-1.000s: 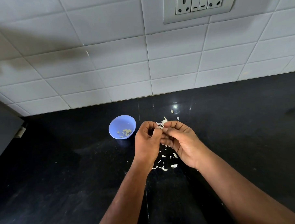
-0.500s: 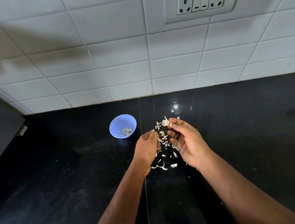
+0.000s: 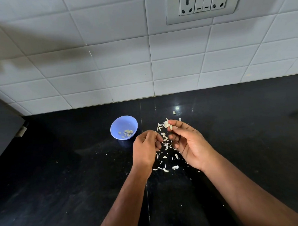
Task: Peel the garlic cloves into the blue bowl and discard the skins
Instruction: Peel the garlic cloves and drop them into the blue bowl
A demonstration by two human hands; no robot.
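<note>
Above the black countertop (image 3: 62, 185), just right of its seam, the right hand (image 3: 189, 143) pinches a garlic clove (image 3: 166, 124) between thumb and forefinger, while its other fingers curl loosely below. The clove is small, pale and still partly wrapped in papery skin; a thin pointed wisp sticks up from its top toward the wall, and its long axis seems to run roughly up and away from the person, though the fingers hide too much of it to be sure. The left hand (image 3: 146, 147) hangs just left of it, apart from the right hand, its fingers curled inward with the tips drawn close to the thumb; whether a scrap of skin sits between them I cannot tell.

Between and beneath the two hands lie the skins (image 3: 165, 169), a loose scatter of thin, white, curled flakes on the glossy stone, the largest of them nearest the person. One small pale piece (image 3: 174, 112) lies on its own farther back, near a bright reflection of a light.

Left of the seam, near the left hand, stands the blue bowl (image 3: 124, 123), round, smooth and matte like plastic, upright. On its floor rest several peeled cloves (image 3: 127, 132), small yellowish crescents lying in no common direction.

Behind the counter rises a wall of glossy white rectangular tiles (image 3: 91, 64) with grey grout, and high on it sits a grey switch-and-socket plate (image 3: 202, 5).
</note>
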